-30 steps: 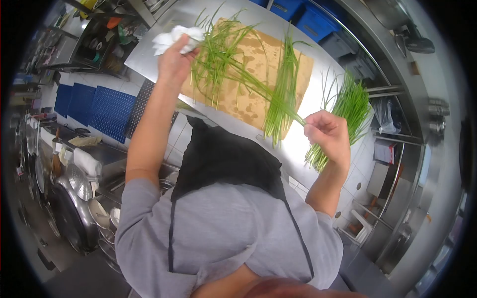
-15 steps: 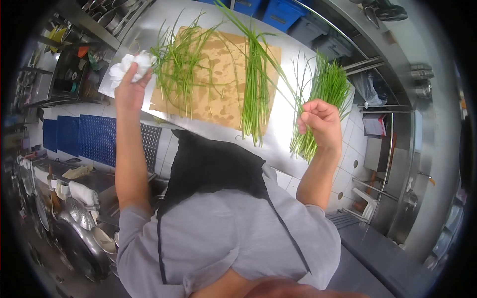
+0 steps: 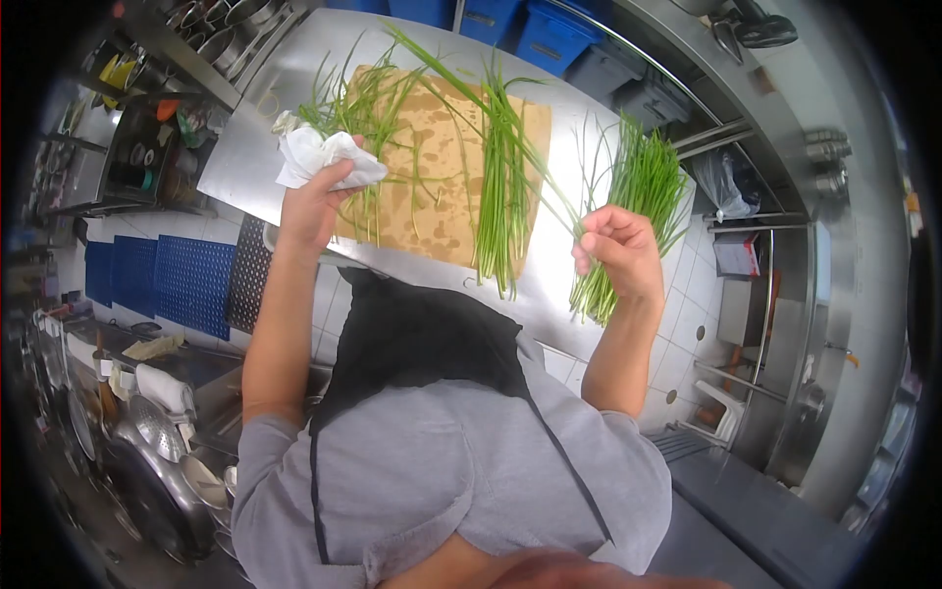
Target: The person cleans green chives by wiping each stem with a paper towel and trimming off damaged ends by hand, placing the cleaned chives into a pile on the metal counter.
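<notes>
My left hand [image 3: 310, 211] is closed on a crumpled white paper towel [image 3: 324, 157], over the near-left part of a damp-spotted brown paper sheet [image 3: 446, 172]. In my right hand [image 3: 626, 253], thumb and fingers pinch the near ends of a few long green chives [image 3: 538, 165], which slant up and left across the sheet. Under their span lies a straight bunch of chives [image 3: 498, 221]. Close beyond my right hand is a thicker bunch [image 3: 643, 182] at the table's right end. Tangled, loose chives [image 3: 363, 103] cover the left of the sheet, partly hidden by the towel.
The sheet and bunches lie on a steel table [image 3: 250, 162]. Blue bins [image 3: 554, 37] stand beyond its far edge. A steel shelf unit with rails [image 3: 756, 378] is to the right. Pans and a perforated ladle [image 3: 155, 424] crowd the left side.
My left hand has moved right with the paper towel, from the table's left end to over the sheet's edge. My right hand has shifted slightly left and nearer me, still pinching the chives.
</notes>
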Tool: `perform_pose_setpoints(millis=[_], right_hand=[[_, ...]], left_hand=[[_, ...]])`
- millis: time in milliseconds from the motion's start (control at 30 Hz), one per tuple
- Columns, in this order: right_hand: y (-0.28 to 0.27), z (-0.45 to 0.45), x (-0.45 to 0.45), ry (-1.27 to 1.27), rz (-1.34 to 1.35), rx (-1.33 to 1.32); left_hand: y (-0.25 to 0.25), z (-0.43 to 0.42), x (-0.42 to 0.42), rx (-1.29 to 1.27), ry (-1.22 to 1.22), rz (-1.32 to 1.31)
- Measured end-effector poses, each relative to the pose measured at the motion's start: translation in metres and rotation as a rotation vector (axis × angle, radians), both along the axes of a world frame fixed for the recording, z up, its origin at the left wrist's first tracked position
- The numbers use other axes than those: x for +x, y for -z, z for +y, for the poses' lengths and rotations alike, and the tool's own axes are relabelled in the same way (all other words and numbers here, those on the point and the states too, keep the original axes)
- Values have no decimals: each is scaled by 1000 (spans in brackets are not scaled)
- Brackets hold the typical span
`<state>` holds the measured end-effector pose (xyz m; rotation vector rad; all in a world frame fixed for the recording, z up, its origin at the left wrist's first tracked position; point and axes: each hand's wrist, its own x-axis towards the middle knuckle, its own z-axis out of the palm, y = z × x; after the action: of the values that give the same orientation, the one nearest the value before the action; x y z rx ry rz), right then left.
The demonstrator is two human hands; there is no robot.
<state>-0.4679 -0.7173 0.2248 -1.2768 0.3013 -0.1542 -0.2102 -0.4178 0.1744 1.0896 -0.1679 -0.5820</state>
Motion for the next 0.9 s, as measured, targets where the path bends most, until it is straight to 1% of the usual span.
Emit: perform_pose_setpoints(millis=[200,333,433,533,600,700,767,900], right_hand=[[2,4,-3,-1,4,-17],[4,6,-3,15,-9,-18],[2,19,6,137,10,-124],[9,35,21,228,19,-277],[20,42,28,291,9,-448],[24,53,39,359,-17,-707],[14,61,44,380,-41,-869],[7,68,48,405,-80,-974]], left_hand=[[5,-4,-3,-4,79,-16],[1,-11,-9,-8,83,-10],[-3,-16,-19,13,82,12],[1,-21,-29,30,100,57],[4,-25,-34,26,85,125],[2,-33,-38,-92,53,199],[-7,-38,-43,-63,29,76],[-4,-34,-30,52,6,-140]])
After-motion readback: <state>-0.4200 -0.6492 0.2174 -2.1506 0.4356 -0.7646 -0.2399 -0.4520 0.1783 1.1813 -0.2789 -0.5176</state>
